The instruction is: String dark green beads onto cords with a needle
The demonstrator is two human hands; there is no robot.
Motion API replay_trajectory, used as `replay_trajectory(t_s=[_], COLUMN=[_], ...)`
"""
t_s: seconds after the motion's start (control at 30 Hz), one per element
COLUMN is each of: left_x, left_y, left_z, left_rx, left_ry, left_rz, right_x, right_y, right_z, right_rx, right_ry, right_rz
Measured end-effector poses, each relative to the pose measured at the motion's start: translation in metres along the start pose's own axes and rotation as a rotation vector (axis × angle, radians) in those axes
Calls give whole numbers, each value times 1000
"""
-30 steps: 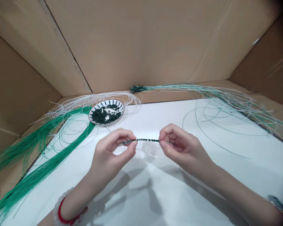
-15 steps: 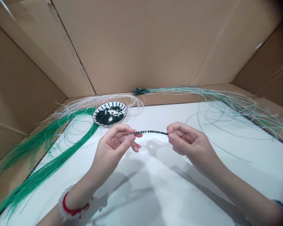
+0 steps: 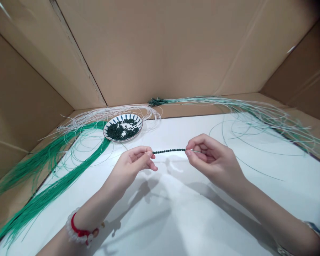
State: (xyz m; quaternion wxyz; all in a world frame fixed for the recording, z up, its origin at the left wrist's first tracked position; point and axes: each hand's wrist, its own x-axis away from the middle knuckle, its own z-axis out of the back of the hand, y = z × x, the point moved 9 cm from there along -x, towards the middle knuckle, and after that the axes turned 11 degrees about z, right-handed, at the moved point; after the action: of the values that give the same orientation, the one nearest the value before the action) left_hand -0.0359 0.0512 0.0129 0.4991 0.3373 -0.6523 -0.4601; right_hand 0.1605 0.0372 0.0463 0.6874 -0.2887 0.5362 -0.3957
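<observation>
A short string of dark green beads (image 3: 169,151) stretches almost straight between my two hands, above the white table surface (image 3: 173,220). My left hand (image 3: 134,160) pinches its left end between thumb and index finger. At the other end, my right hand (image 3: 208,153) grips the string with thumb and fingertips, and a bit of thin thread shows by those fingers. Beyond my left hand stands an oval plate (image 3: 142,124) with a striped rim, holding many loose dark green beads (image 3: 120,131).
Green cords (image 3: 69,177) run in long bundles down the left side. White cords (image 3: 96,115) lie behind the plate. Along the back right, a bundle of pale threads (image 3: 216,101) ends in a dark beaded clump (image 3: 156,102). Cardboard walls (image 3: 160,49) enclose the table.
The bead string has gone from slightly arched to nearly straight. My right hand has moved a little left, and my left fingers have closed in more on their end.
</observation>
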Motion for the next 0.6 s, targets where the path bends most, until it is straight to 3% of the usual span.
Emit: replay_trajectory(t_s=[0.23,0.47,0.6], left_x=[-1,9,14], left_y=[2,13,5], left_z=[-6,-5,-22], left_rx=[-46,-302,-332], left_ry=[-47,104,4], left_rz=[-21,-118,-81], right_x=[1,1,5], right_y=[7,15,2], right_z=[-8,-18,-33], right_rx=[-9,30,76], right_ry=[-95,-216,-312], right_rz=[-66,-102,0])
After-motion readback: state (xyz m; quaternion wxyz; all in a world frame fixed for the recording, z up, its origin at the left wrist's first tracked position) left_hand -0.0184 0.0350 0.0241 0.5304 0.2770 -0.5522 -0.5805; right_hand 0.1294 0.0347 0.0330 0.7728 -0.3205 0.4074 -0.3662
